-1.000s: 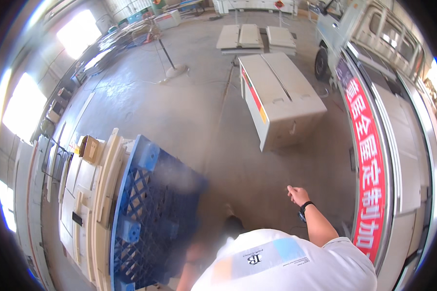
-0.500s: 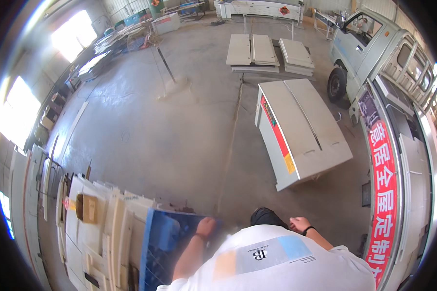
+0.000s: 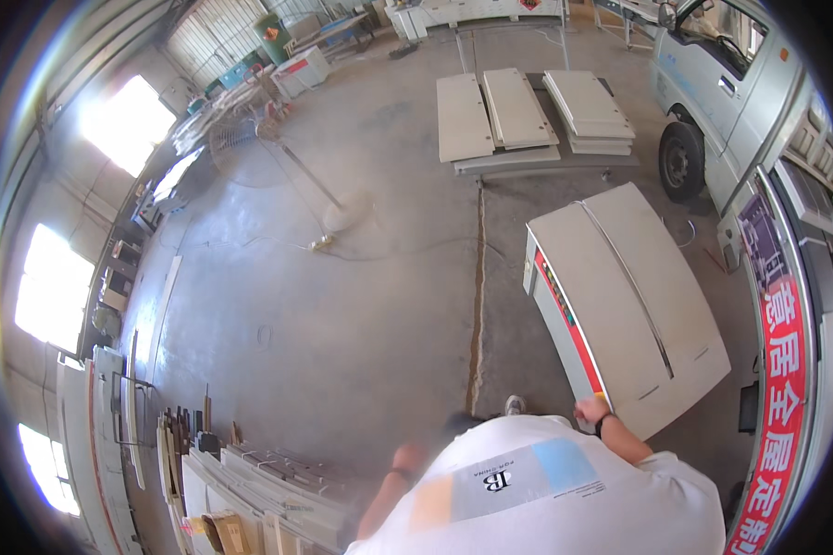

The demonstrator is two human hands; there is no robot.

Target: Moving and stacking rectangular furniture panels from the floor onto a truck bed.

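My left hand [image 3: 412,459] hangs low beside my body, smeared by motion, so its fingers do not show clearly. Close to it is a stack of pale panels [image 3: 278,490]. My right hand [image 3: 590,410], with a dark band at the wrist, is curled closed and nothing shows in it. From this view it overlaps the near corner of a grey box-shaped machine [image 3: 611,296] with a slotted flat top and a red control strip; whether they touch I cannot tell. One shoe [image 3: 515,404] shows ahead of my white shirt.
A floor fan [image 3: 342,211] with a trailing cable stands ahead on the left. Stacked panels [image 3: 518,111] lie low beyond the machine. On the right is a parked truck [image 3: 713,102] with a red banner [image 3: 777,416] along its side. A seam [image 3: 478,296] runs along the concrete floor.
I have moved forward; the grey machine and the fan are nearer. My right hand now overlaps the machine's near corner. The blue panel beside my left hand is out of view.
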